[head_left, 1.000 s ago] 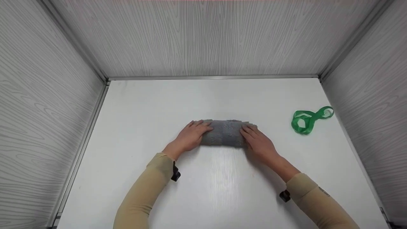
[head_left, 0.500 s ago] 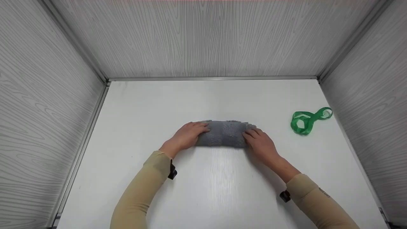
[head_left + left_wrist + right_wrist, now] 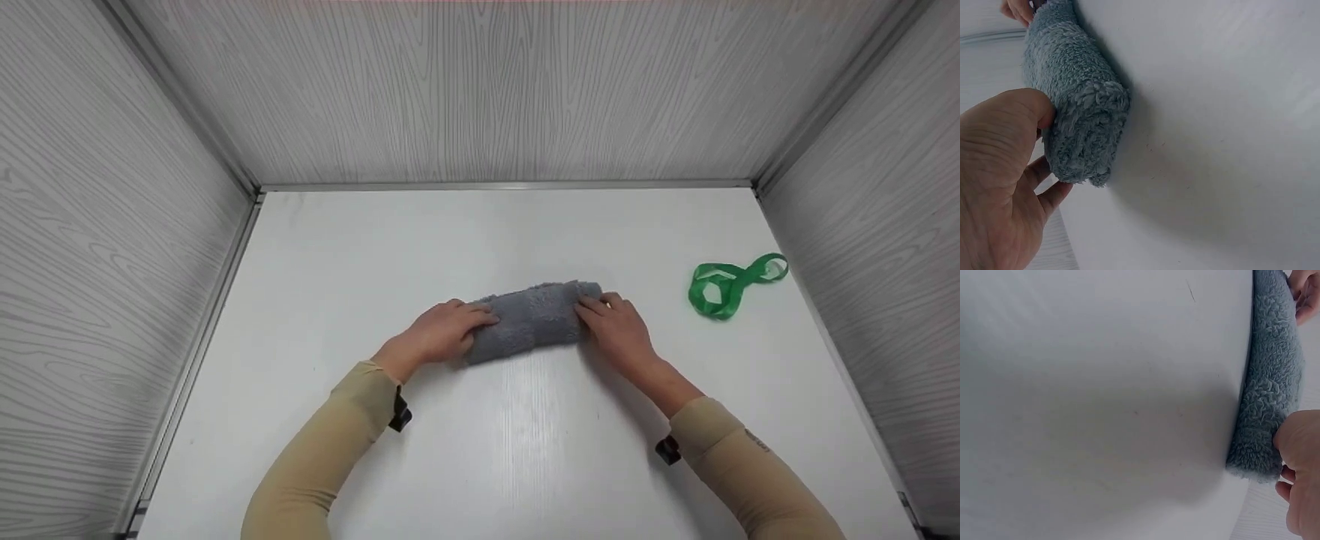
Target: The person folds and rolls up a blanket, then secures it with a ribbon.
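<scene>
A fluffy grey-blue towel (image 3: pixel 529 321), rolled up, lies slantwise near the middle of the white table, its right end farther from the person. My left hand (image 3: pixel 441 330) grips its left end, thumb on the near side and fingers on the far side. The coiled end of the rolled towel (image 3: pixel 1086 140) faces the left wrist view. At the other end, my right hand (image 3: pixel 619 330) holds the roll between thumb and fingers; in the right wrist view that hand (image 3: pixel 1300 461) sits at the towel's edge, its fingers partly hidden.
A looped green ribbon (image 3: pixel 724 289) lies on the white table (image 3: pixel 465 232) to the right, near the right wall. Pale wood-grain panels (image 3: pixel 480 97) enclose the table at the back, left and right.
The rolled towel has turned from straight across to slanted: its left end came nearer the person and its right end moved slightly away. Both hands now grasp its ends more closely.
</scene>
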Action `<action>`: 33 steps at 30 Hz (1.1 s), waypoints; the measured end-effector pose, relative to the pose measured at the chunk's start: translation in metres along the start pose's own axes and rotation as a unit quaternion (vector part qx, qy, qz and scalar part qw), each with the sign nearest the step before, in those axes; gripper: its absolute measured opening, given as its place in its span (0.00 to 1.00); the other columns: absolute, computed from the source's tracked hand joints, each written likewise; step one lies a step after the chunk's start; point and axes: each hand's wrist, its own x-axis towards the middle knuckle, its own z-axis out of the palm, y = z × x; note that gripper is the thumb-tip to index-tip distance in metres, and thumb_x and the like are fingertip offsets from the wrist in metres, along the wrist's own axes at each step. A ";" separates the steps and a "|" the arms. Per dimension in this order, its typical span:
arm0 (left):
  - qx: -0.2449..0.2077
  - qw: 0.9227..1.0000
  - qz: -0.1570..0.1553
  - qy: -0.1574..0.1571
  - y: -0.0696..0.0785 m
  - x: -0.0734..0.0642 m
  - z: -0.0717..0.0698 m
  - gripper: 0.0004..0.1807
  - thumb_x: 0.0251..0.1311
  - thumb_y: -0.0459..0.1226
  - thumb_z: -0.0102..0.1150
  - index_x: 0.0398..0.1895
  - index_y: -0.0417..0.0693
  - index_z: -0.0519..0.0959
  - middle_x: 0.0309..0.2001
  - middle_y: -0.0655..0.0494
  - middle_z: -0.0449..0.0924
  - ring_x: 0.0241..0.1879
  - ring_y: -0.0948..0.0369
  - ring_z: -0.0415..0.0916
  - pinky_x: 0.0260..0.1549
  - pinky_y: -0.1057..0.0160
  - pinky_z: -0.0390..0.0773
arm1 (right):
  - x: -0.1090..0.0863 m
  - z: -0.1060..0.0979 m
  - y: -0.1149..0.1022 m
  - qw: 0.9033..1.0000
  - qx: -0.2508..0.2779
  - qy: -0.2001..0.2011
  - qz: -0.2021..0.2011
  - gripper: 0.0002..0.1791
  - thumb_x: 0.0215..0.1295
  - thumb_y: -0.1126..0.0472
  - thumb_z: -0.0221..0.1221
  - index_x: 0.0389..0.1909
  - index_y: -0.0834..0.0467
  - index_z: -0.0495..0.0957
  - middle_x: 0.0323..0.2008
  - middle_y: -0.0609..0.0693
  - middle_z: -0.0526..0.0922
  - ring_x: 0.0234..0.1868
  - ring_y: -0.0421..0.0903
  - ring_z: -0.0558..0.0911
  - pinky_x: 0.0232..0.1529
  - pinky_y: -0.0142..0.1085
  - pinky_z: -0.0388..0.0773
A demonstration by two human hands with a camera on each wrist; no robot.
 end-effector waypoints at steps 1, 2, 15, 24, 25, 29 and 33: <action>-0.002 1.000 0.001 -0.004 0.001 -0.002 0.000 0.24 0.79 0.34 0.44 0.73 0.57 0.72 0.75 0.55 0.66 0.69 0.49 0.67 0.66 0.50 0.68 | 0.001 0.000 0.001 1.000 0.004 -0.003 0.000 0.19 0.69 0.74 0.60 0.59 0.62 0.83 0.59 0.56 0.82 0.54 0.59 0.77 0.50 0.51 0.77; -0.008 1.000 0.002 -0.007 0.003 -0.003 0.000 0.24 0.78 0.34 0.45 0.73 0.57 0.72 0.75 0.55 0.66 0.69 0.49 0.67 0.65 0.50 0.69 | 0.003 0.000 0.001 1.000 0.010 -0.007 0.000 0.19 0.69 0.74 0.60 0.59 0.62 0.83 0.60 0.56 0.82 0.54 0.59 0.77 0.50 0.51 0.77; -0.009 0.999 0.022 -0.030 0.025 -0.008 0.002 0.25 0.75 0.34 0.46 0.71 0.58 0.76 0.61 0.51 0.75 0.60 0.54 0.74 0.54 0.53 0.77 | 0.028 -0.002 0.011 0.996 0.049 -0.073 0.005 0.23 0.70 0.76 0.58 0.64 0.63 0.79 0.67 0.59 0.74 0.63 0.61 0.75 0.61 0.53 0.73; -0.012 0.998 0.060 -0.028 0.039 -0.009 0.005 0.24 0.73 0.31 0.50 0.70 0.54 0.77 0.52 0.47 0.76 0.48 0.55 0.75 0.45 0.56 0.77 | 0.043 0.001 0.018 0.991 0.097 -0.089 -0.008 0.23 0.73 0.77 0.54 0.66 0.62 0.78 0.66 0.65 0.72 0.69 0.65 0.69 0.70 0.56 0.64; -0.014 0.997 0.066 -0.025 0.040 -0.009 0.005 0.24 0.73 0.31 0.50 0.70 0.54 0.77 0.52 0.47 0.76 0.47 0.56 0.75 0.45 0.56 0.77 | 0.044 0.002 0.019 0.991 0.098 -0.088 -0.013 0.23 0.73 0.77 0.53 0.65 0.63 0.78 0.66 0.65 0.72 0.69 0.64 0.70 0.72 0.56 0.62; -0.031 0.995 0.096 -0.012 0.041 -0.010 0.009 0.23 0.74 0.31 0.53 0.70 0.51 0.77 0.54 0.46 0.76 0.50 0.55 0.76 0.48 0.57 0.78 | 0.049 0.002 0.020 0.990 0.112 -0.081 -0.030 0.22 0.74 0.75 0.50 0.65 0.63 0.78 0.65 0.64 0.75 0.68 0.63 0.71 0.73 0.57 0.59; -0.062 0.992 0.111 -0.014 0.043 -0.010 0.015 0.24 0.73 0.34 0.58 0.71 0.50 0.75 0.58 0.46 0.74 0.54 0.55 0.76 0.51 0.58 0.78 | 0.053 0.002 0.018 0.988 0.124 -0.086 -0.019 0.23 0.75 0.73 0.46 0.65 0.61 0.79 0.66 0.58 0.76 0.70 0.62 0.68 0.67 0.61 0.64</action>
